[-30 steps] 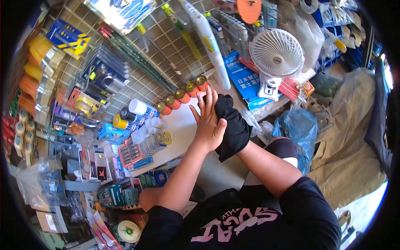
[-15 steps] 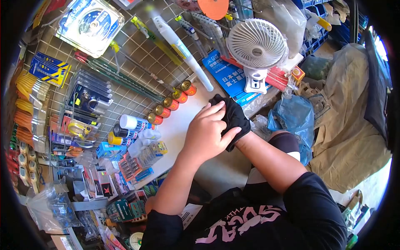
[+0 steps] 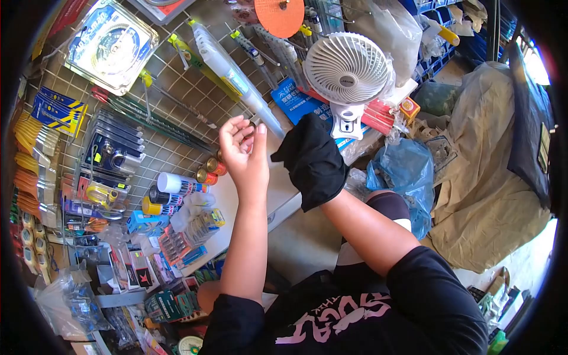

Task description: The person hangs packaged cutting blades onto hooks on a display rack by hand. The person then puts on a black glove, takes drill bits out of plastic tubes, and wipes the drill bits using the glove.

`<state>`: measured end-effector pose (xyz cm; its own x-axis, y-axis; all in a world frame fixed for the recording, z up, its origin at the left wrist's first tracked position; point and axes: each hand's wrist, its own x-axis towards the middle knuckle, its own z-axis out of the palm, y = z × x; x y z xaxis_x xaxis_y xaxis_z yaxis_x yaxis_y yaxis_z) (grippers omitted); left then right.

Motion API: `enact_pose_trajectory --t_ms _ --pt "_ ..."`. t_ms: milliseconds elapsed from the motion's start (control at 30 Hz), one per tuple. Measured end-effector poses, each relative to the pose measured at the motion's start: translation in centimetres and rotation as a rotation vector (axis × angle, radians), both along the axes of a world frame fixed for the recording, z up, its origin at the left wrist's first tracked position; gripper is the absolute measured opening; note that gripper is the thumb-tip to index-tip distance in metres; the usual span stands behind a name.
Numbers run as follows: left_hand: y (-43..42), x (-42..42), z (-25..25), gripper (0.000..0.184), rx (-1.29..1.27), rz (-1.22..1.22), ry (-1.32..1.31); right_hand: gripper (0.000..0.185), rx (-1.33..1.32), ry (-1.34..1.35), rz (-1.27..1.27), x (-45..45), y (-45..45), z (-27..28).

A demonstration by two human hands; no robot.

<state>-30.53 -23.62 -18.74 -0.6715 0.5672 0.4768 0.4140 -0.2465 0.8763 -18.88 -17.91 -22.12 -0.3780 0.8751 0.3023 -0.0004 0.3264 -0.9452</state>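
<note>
A black cloth (image 3: pixel 313 160) covers my right hand (image 3: pixel 322 177) down to the wrist, so its fingers are hidden. Left of it, my left hand (image 3: pixel 245 148) is raised over the white counter, apart from the cloth. Its palm is turned partly toward the cloth, with the fingers loosely curled, the thumb apart and nothing held. Orange-red cans (image 3: pixel 206 176) stand just beyond and left of my left hand, some of them hidden behind it.
Behind the cloth stands a white fan (image 3: pixel 348 74) beside a blue package (image 3: pixel 296 100). Spray cans (image 3: pixel 171 183) and small packs are at the left of the counter (image 3: pixel 228 204). Tools hang on a wire grid. A blue plastic bag (image 3: pixel 402 177) lies at the right.
My left hand has come off the black cloth and moved left and up. The cloth-covered right hand has moved slightly left, and the cloth now stands up more. The view has shifted.
</note>
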Motion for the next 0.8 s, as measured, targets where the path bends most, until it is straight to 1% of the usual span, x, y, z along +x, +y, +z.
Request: enact_pose_trajectory --t_ms 67,100,167,233,267,300,333,367,400,433,500,567,633,667,767,800 --pt "0.6 -0.1 -0.4 0.044 -0.036 -0.002 0.013 0.032 0.135 0.010 -0.071 0.0 -0.1 -0.3" --pt "0.7 0.1 -0.6 0.041 -0.035 0.009 0.009 0.031 0.204 0.015 -0.112 0.1 0.1 -0.5" --pt "1.2 0.6 -1.2 0.035 -0.036 0.025 0.001 0.027 0.554 -0.279 -0.212 -0.1 1.0 -1.6" --pt "0.9 1.3 -1.6 0.028 -0.029 0.307 0.479 0.024 0.624 -0.315 -0.199 -0.2 1.5 -2.5" --pt "0.4 2.1 -1.9 0.031 0.020 0.359 0.643 0.023 0.519 -0.198 -0.140 -0.4 1.6 -2.8" --pt "0.2 3.2 -1.4 0.030 0.124 0.257 0.706 0.022 0.410 -0.081 -0.086 -0.6 1.7 -3.3" --pt "0.6 4.6 -1.0 0.030 0.124 0.133 0.643 0.023 0.388 0.108 -0.014 -0.9 1.8 -4.3" --pt "0.9 6.1 -0.6 0.029 0.122 0.017 0.574 0.036 0.213 0.068 0.156 -0.2 1.5 -4.4" --pt "1.8 7.1 -0.1 0.030 0.106 -0.031 0.541 0.038 0.167 0.069 0.194 -0.2 1.2 -4.7" --pt "3.2 7.5 0.6 0.033 0.093 -0.078 0.508 0.039 0.147 0.074 0.202 -0.4 1.0 -5.1" --pt "5.9 7.5 1.8 0.045 0.104 -0.081 0.709 0.042 0.198 0.072 0.132 -1.0 0.4 -5.7" --pt "8.7 7.4 3.7 0.057 0.046 -0.084 1.013 0.044 0.234 0.062 0.071 -1.6 -0.1 -6.4" --pt "11.6 7.6 4.8 0.065 0.017 -0.083 1.209 0.047 0.246 0.058 0.037 -2.1 -0.6 -7.2" --pt "13.2 7.7 4.9 0.069 -0.007 -0.105 1.238 0.048 0.252 0.051 0.023 -2.5 -0.6 -7.4" --pt "15.9 8.5 4.9 0.071 -0.028 -0.133 1.349 0.052 0.264 0.049 -0.019 -2.6 -0.6 -7.6" --pt "16.5 8.4 4.8 0.074 -0.076 -0.136 1.393 0.053 0.274 0.063 -0.049 -2.6 -0.6 -7.1"
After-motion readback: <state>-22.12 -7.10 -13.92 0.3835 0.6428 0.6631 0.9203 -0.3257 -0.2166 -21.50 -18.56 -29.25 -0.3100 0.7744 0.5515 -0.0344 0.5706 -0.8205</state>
